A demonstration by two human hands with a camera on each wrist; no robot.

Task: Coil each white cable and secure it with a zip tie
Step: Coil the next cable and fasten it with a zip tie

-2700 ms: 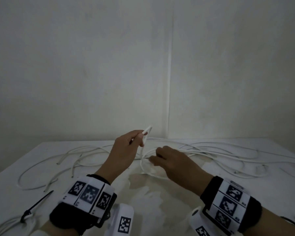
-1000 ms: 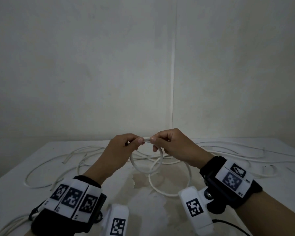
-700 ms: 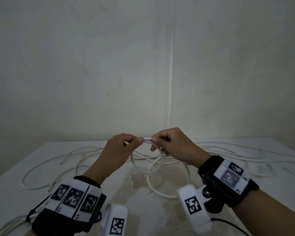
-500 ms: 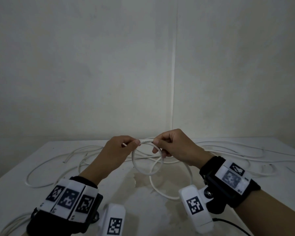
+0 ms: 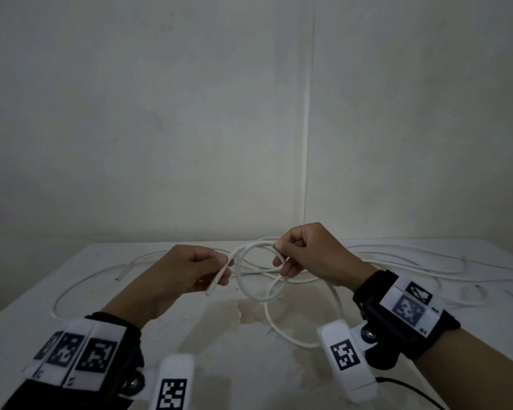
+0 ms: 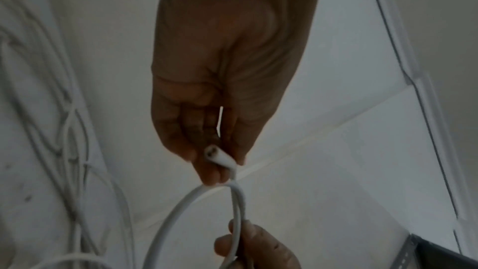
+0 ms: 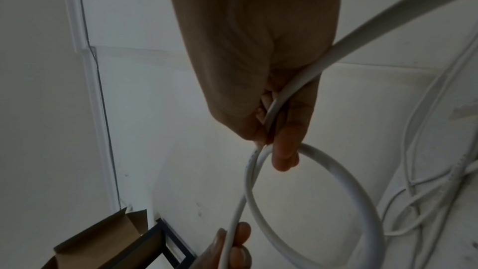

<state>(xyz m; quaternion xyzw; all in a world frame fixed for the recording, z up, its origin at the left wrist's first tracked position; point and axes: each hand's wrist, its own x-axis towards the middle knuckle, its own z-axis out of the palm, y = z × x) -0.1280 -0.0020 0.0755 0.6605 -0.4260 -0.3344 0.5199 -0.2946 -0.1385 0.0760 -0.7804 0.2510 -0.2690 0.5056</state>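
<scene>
A white cable (image 5: 256, 295) hangs in small loops between my two hands above the white table (image 5: 190, 329). My left hand (image 5: 190, 270) pinches the cable near its cut end (image 6: 210, 151), which sticks out below the fingers. My right hand (image 5: 302, 253) grips the top of the loop (image 7: 336, 173), the cable running through its curled fingers (image 7: 284, 150) and trailing down to the table. The hands are a short way apart. No zip tie shows in these views.
Several other loose white cables (image 5: 397, 261) sprawl across the back and left (image 5: 80, 288) of the table. A stained patch (image 5: 249, 315) lies under the hands. A cardboard box (image 7: 103, 240) and a dark frame (image 7: 168, 238) appear beyond the table edge.
Both hands have lifted the cable and formed loops. In the last half second they moved apart, the left sliding down toward the cable's end and the right rising slightly.
</scene>
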